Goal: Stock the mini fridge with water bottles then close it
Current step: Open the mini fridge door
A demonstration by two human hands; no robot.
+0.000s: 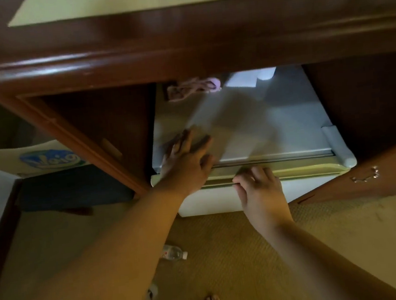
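Curled over the door [257, 196] top edge, the right hand [260, 187] grips it; the left hand [185, 162] lies flat, fingers straight, on the fridge [274, 128] in the cabinet [181, 37]. That door looks stiff, best pulled at its rim. One light, slippery bottle [174, 252] lies on the carpet [238, 254].

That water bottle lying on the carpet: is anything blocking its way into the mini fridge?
Yes. The fridge door looks shut or nearly so, with the right hand curled at its top edge and the left hand flat on the fridge top. The water bottle lies in the open on the carpet.
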